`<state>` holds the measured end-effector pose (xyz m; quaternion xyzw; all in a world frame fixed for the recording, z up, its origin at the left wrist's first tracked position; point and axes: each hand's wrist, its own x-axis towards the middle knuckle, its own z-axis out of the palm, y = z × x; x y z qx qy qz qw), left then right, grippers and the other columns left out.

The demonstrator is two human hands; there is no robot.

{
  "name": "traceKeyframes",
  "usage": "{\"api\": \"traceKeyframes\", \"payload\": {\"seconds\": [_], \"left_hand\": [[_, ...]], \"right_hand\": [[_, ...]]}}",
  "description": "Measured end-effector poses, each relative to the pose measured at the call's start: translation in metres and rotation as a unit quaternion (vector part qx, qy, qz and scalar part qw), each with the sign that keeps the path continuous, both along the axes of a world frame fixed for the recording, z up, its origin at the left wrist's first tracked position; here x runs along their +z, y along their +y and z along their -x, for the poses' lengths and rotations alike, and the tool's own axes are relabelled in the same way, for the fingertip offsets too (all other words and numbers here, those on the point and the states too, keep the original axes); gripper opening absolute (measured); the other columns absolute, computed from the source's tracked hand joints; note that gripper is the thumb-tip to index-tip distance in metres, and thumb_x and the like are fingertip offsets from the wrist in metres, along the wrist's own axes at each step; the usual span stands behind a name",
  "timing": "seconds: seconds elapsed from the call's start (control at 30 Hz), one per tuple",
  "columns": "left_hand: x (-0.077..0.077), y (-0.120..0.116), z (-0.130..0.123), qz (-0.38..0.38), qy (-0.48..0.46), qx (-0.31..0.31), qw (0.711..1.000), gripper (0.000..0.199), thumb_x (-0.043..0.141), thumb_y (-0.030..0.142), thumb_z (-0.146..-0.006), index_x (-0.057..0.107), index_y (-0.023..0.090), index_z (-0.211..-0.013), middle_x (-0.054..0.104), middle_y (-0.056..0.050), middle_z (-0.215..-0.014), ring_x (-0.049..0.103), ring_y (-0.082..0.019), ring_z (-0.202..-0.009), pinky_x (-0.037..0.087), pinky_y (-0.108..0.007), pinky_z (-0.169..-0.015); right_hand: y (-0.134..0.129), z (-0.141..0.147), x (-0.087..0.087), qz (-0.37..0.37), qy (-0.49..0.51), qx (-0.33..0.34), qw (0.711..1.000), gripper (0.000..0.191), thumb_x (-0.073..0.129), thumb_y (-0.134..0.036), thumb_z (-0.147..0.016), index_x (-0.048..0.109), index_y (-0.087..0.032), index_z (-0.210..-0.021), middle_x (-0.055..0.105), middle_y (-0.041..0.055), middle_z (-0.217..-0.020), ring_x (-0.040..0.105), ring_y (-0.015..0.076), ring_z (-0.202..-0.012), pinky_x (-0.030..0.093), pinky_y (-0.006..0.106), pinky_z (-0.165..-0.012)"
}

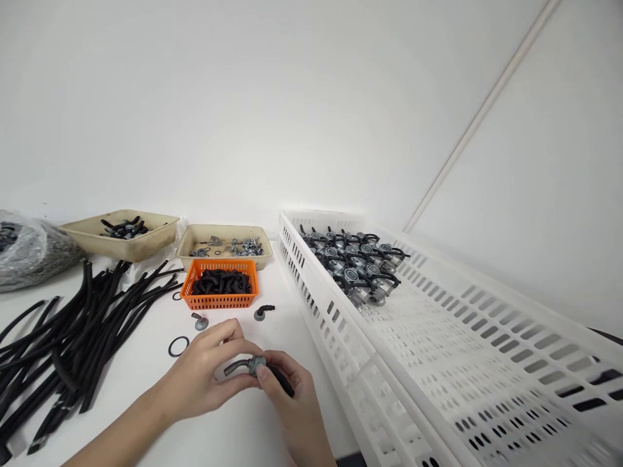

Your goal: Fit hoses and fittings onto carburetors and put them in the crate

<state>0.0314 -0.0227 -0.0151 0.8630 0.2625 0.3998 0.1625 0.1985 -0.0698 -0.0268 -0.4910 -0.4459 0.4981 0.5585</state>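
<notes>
My left hand point(214, 370) and my right hand point(294, 395) meet over the white table, both closed on one small grey metal fitting point(254, 365). A thin bent pipe points left from the fitting, between my left thumb and fingers. On the right side a black tube point(282, 381) runs from it under my right thumb. Beyond my hands lie a grey fitting with a short stub point(200, 322) and another with a black elbow point(260, 314). A black ring point(178, 346) is on the table left of my left hand.
An orange basket point(219, 301) holds black rubber pieces. Behind it are two beige trays point(265, 250) point(109, 246) of parts. Black hoses point(92, 311) and a plastic bag point(39, 259) lie left. On the right, a white perforated crate point(331, 318) holds rows of assembled fittings point(350, 256).
</notes>
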Motion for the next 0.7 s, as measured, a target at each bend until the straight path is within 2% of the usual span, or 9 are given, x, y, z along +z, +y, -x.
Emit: {"api": "traceKeyframes", "payload": {"seconds": [0.17, 0.43, 0.7], "left_hand": [[-0.0003, 0.0004, 0.0005, -0.017, -0.009, 0.008, 1.0, 0.016, 0.062, 0.024, -0.088, 0.061, 0.021, -0.104, 0.051, -0.001, -0.079, 0.053, -0.015, -0.07, 0.045, -0.025, -0.062], [0.0012, 0.0007, 0.0003, -0.035, 0.0, 0.036, 0.999, 0.016, 0.06, 0.022, -0.088, 0.059, 0.02, -0.104, 0.053, -0.001, -0.078, 0.054, -0.015, -0.07, 0.045, -0.025, -0.061], [0.0, 0.0021, 0.0001, -0.065, 0.012, 0.065, 0.996, 0.013, 0.061, 0.026, -0.089, 0.06, 0.021, -0.1, 0.056, -0.002, -0.079, 0.053, -0.017, -0.071, 0.043, -0.027, -0.063]], "right_hand": [[-0.0007, 0.0017, 0.0071, 0.002, -0.002, 0.003, 1.0, 0.036, 0.076, -0.049, -0.069, 0.074, -0.017, -0.084, 0.072, 0.0048, -0.077, 0.064, 0.0201, -0.075, 0.05, 0.029, -0.072], [-0.001, 0.0064, 0.0107, 0.008, 0.059, -0.015, 0.998, 0.042, 0.078, -0.05, -0.066, 0.075, -0.016, -0.09, 0.075, 0.0083, -0.088, 0.068, 0.0234, -0.083, 0.054, 0.035, -0.079], [-0.0004, 0.0059, 0.0085, 0.007, 0.075, -0.022, 0.997, 0.039, 0.079, -0.048, -0.065, 0.074, -0.017, -0.088, 0.074, 0.0068, -0.084, 0.067, 0.0196, -0.078, 0.053, 0.03, -0.075]]}}
